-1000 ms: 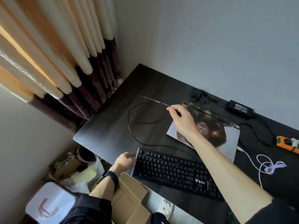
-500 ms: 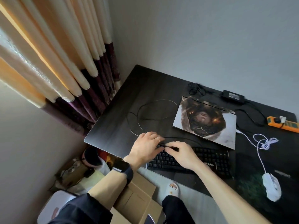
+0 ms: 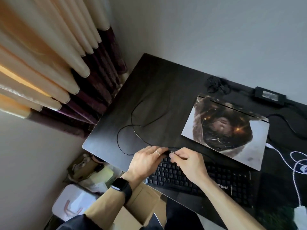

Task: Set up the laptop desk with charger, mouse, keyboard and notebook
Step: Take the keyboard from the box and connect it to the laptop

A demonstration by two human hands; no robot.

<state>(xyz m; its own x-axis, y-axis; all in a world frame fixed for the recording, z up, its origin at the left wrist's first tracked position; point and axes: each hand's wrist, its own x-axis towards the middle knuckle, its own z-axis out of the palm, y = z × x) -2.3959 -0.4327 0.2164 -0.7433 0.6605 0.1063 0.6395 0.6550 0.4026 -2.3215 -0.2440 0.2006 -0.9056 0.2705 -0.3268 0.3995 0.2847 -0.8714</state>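
Head view: left hand (image 3: 146,161) and right hand (image 3: 187,161) pinch the cable (image 3: 131,115) by its plug end; tugging may knot its loops or drag the keyboard (image 3: 224,178)

Two hands (image 3: 146,161) (image 3: 191,161), one keyboard (image 3: 224,181), one keyboard cable (image 3: 134,126), one laptop (image 3: 226,128), one charger (image 3: 269,95), one mouse (image 3: 301,216)

A white printed mark (image 3: 223,187) is showing on the black keyboard (image 3: 224,173), low and right of centre in the frame. It is facing away from the camera and reading upside down: a small emblem followed by what look like three Chinese characters, too blurred to make out. At the upper right, a pale grey label (image 3: 270,95) is sitting on the black charger brick (image 3: 268,97), its print too small to read. At the lower left, a pink mark (image 3: 71,211) is showing on a white box (image 3: 74,196), its form unclear.
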